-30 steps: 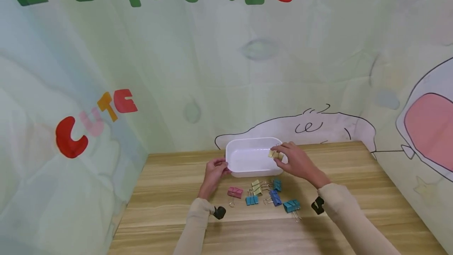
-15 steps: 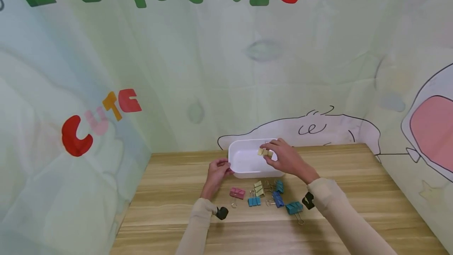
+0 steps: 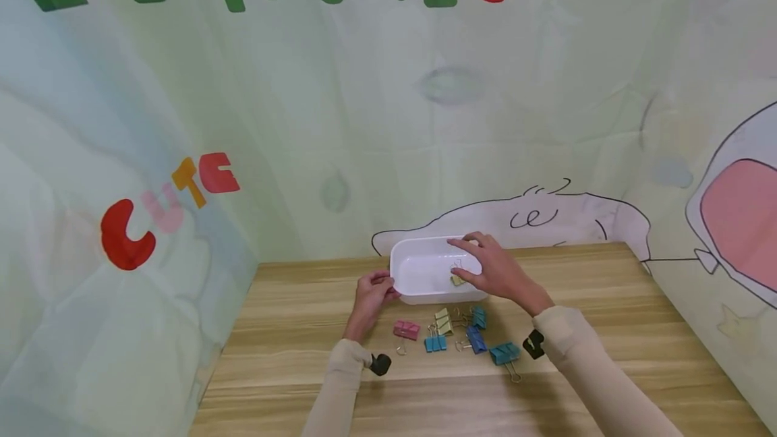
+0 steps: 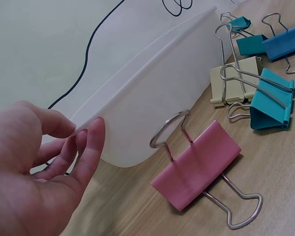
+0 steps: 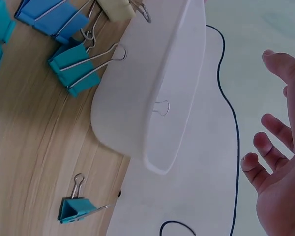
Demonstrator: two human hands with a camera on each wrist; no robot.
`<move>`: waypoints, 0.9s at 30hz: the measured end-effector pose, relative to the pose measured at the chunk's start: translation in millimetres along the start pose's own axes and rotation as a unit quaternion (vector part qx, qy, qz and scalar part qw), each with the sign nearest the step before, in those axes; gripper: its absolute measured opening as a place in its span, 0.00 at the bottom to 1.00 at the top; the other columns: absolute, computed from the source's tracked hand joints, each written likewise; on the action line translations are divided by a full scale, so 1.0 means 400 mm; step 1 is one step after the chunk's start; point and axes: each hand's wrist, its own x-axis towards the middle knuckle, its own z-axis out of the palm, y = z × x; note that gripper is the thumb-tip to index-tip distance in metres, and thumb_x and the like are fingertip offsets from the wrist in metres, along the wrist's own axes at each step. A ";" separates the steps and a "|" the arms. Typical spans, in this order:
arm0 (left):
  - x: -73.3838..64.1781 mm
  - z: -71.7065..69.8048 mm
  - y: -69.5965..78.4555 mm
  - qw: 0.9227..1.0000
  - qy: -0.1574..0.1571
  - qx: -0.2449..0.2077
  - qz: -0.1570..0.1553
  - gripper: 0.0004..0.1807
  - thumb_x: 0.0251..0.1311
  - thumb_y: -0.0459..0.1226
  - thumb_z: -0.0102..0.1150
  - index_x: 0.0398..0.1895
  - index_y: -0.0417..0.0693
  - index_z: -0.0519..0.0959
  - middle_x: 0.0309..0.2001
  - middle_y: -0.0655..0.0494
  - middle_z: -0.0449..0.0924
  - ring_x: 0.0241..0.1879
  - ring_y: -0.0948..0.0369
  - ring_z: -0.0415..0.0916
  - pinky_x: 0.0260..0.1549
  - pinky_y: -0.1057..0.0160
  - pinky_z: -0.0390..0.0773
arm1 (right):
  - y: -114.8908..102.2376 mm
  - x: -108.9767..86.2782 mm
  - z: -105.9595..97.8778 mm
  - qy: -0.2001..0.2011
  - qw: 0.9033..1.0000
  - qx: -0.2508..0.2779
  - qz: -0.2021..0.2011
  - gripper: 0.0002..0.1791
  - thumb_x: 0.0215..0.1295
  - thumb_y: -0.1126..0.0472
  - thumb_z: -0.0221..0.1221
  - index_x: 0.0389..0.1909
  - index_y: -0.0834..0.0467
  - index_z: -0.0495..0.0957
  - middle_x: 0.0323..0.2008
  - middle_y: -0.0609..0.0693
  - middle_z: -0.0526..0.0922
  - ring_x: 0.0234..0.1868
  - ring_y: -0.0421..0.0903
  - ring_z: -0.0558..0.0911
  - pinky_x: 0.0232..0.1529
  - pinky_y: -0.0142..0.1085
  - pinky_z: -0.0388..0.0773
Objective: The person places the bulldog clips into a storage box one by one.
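The left hand pinched the left end of the white tray at its rim, thumb and fingers bent against it. The right hand was over the tray's right part, its fingers spread apart and grasping nothing. Just below its thumb, inside the tray toward the near right, lay a pale yellow clip, partly hidden by the hand; one of its wire loops showed over the rim in the right wrist view.

On the worktop, on the tray's near side, lay more binder clips: a pink clip at left, then a turquoise clip with a cream clip just beyond it, a blue clip, a small teal clip on its far side, and a large teal clip nearest at right. Another clip, also teal, lay near the tray's right end. A printed backdrop hung behind.
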 end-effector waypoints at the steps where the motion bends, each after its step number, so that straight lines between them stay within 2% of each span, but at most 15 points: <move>1: 0.001 -0.001 0.000 1.000 0.000 -0.001 0.001 0.18 0.72 0.24 0.54 0.60 0.18 0.69 0.48 0.32 0.74 0.35 0.54 0.82 0.40 0.62 0.91 | 0.005 -0.004 -0.002 0.003 1.000 0.000 0.002 0.34 0.65 0.49 0.71 0.70 0.54 0.76 0.58 0.61 0.77 0.55 0.60 0.77 0.49 0.56 0.86; 9: 0.001 -0.005 0.004 1.000 0.003 0.006 -0.007 0.18 0.73 0.24 0.52 0.61 0.18 0.68 0.49 0.30 0.74 0.36 0.52 0.82 0.45 0.56 0.90 | 0.064 -0.042 -0.024 0.013 0.999 0.004 0.046 0.35 0.64 0.50 0.73 0.69 0.55 0.76 0.58 0.62 0.77 0.57 0.62 0.78 0.55 0.61 0.84; 16: -0.003 -0.003 0.009 1.000 0.007 0.011 -0.012 0.19 0.74 0.25 0.52 0.62 0.19 0.69 0.53 0.27 0.72 0.39 0.50 0.83 0.49 0.52 0.90 | 0.119 -0.087 -0.031 -0.015 0.996 -0.007 0.093 0.37 0.64 0.48 0.72 0.71 0.58 0.73 0.59 0.65 0.76 0.58 0.66 0.77 0.53 0.65 0.84; 20: -0.002 -0.001 0.009 1.000 0.007 0.012 -0.012 0.19 0.74 0.26 0.53 0.62 0.20 0.69 0.52 0.29 0.73 0.38 0.51 0.83 0.49 0.52 0.89 | 0.151 -0.116 -0.024 -0.013 0.994 0.000 0.106 0.37 0.64 0.50 0.72 0.70 0.60 0.73 0.59 0.66 0.77 0.58 0.65 0.78 0.54 0.66 0.83; 27: -0.001 0.004 0.004 1.000 0.009 0.005 -0.007 0.19 0.73 0.25 0.53 0.61 0.19 0.69 0.52 0.27 0.73 0.36 0.54 0.82 0.45 0.56 0.90 | 0.195 -0.171 -0.010 -0.011 0.995 0.001 0.100 0.36 0.66 0.54 0.70 0.71 0.62 0.72 0.61 0.69 0.77 0.61 0.68 0.75 0.57 0.69 0.78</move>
